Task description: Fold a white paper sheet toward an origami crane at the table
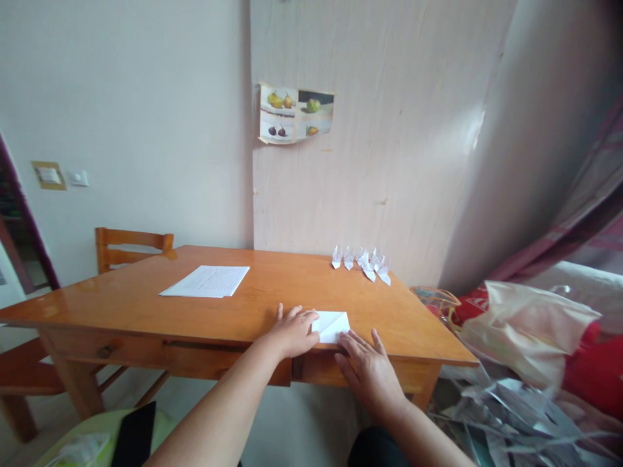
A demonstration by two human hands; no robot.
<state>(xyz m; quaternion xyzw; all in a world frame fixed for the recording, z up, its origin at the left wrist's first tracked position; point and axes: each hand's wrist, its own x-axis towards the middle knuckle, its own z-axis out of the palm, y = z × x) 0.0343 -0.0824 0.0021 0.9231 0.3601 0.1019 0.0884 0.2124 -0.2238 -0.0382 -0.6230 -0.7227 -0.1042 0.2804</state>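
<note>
One small white sheet (331,323), diagonally creased, beneath the fingertips of both loosely open hands (296,332).

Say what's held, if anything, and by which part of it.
Paper: left grip on its left edge, right grip touching its near right corner. Can't tell if either pinches or just presses.

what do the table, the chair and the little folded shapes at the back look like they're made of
Table: looks like orange-brown wood with a glossy varnish, since light reflects off its top.
Chair: likely the same varnished wood, judging by the matching colour.
Folded shapes: white paper, apparently matte, going by their thin, creased points.
</note>
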